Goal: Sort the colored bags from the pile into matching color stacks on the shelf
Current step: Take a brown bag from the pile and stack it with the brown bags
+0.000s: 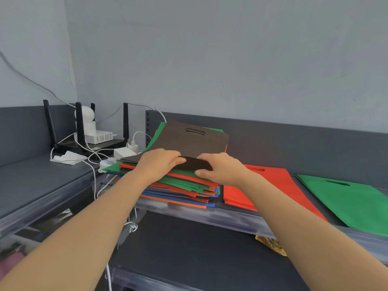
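A mixed pile of flat bags [184, 190] in green, red, blue and orange lies on the dark shelf [231, 215]. On top lies a brown bag [189, 141] with a cut-out handle. My left hand [157, 162] and my right hand [220, 166] both hold its near edge, which is lifted and folded back a little; the fingers curl over the edge and the right thumb is tucked under it. To the right lie a red bag [273, 185], partly behind my right forearm, and a green bag [352, 204].
At the left stand a black router with antennas [79, 127], a white round camera [85, 114], white chargers and cables [126, 151] and a crumpled white tissue [68, 157]. A lower shelf [199, 248] runs beneath. A patterned yellow packet [270, 245] pokes out under the upper shelf.
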`<state>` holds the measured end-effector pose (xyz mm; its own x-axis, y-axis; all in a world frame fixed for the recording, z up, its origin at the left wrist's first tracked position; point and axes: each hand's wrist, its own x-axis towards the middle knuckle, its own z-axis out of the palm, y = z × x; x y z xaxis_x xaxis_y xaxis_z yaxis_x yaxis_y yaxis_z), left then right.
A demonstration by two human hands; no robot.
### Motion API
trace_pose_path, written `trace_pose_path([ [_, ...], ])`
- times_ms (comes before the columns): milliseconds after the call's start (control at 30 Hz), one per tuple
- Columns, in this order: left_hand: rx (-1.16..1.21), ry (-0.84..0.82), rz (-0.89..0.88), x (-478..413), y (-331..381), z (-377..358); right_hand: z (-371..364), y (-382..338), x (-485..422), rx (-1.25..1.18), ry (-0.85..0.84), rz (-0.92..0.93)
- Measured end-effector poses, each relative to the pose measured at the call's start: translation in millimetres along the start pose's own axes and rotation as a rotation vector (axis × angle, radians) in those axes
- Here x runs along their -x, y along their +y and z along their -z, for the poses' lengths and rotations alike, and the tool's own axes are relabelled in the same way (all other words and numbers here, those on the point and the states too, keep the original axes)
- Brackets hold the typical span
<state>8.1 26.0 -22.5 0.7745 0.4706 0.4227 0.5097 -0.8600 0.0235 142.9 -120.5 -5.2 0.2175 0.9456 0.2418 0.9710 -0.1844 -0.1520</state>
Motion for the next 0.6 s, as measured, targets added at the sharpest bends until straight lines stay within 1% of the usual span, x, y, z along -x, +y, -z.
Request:
trace_pose_path([
  [33,-0.072,0.065,-0.013,1.1,2.9,-1.2,-2.9,-0.9,-3.1,0.166,0.063,-0.015],
  [67,-0.114,0.118,-0.035,2.1,5.7,-1.8,-5.7,-2.3,-6.7,0.266,0.142,-0.029],
  [133,-0.057,0.161,-0.074,5.0,8.8,-2.4,-11.0,-4.5,-12.4,0.288,0.247,-0.006],
  [200,0.03,0.159,-0.089,6.2,9.4,0.3,-13.2,-2.8,-14.7,0.21,0.282,0.049],
  [233,0.029,0.17,-0.098,5.2,9.2,1.5,-13.3,-0.6,-13.9,0.15,0.29,0.071],
  [300,-0.067,0.209,-0.116,1.6,12.1,2.8,-14.6,6.5,-10.0,-0.005,0.325,0.074],
  [333,-0.14,0.218,-0.119,0.1,16.2,3.2,-14.9,9.8,-7.9,-0.079,0.353,0.039],
  [367,-0.195,0.233,-0.121,-0.9,20.6,3.3,-14.3,13.1,-6.5,-0.154,0.384,-0.037],
  [433,-0.229,0.245,-0.11,-3.6,29.4,2.9,-9.3,20.2,-2.2,-0.372,0.443,-0.295],
  [467,-0.231,0.242,-0.1,-4.4,33.4,2.0,-5.5,23.3,1.3,-0.528,0.451,-0.44],
  [500,-0.248,0.249,-0.114,-5.0,37.6,-0.3,-1.3,26.8,5.2,-0.73,0.415,-0.573],
  [567,-0.329,0.287,-0.208,-4.9,50.4,-4.6,6.9,34.3,12.7,-1.211,0.217,-0.759],
  [600,-0.359,0.298,-0.278,-3.7,60.0,-5.3,10.1,37.7,17.4,-1.409,0.13,-0.803],
])
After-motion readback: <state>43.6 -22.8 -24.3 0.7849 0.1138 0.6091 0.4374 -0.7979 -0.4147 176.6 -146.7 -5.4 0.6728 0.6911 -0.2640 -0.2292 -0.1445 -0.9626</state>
